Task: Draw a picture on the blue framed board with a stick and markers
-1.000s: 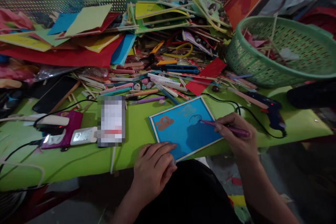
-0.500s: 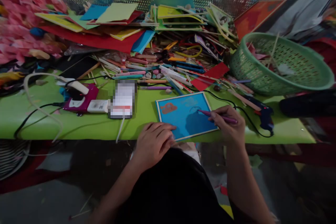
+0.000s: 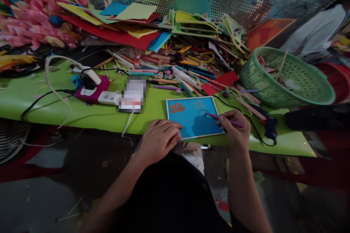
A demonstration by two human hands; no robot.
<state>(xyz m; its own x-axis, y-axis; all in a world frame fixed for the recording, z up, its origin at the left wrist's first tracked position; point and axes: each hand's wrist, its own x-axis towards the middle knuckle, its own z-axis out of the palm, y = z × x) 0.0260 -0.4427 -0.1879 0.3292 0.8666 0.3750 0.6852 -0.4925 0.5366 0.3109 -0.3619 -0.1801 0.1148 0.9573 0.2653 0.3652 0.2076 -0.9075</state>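
A blue board with a pale wooden frame lies on the green table near its front edge. An orange shape is drawn in its upper left corner. My right hand grips a purple pen, whose tip touches the board's right half. My left hand rests palm down on the board's lower left corner, fingers loosely curled and holding nothing I can see.
A heap of coloured card, sticks and pens fills the back of the table. A green plastic basket stands at the right, a glue gun with black cord beside it. A magenta device with cables lies left.
The view has pulled back and tilted, so the table looks smaller and more floor shows. Both hands stay on the board, pen tip at nearly the same spot.
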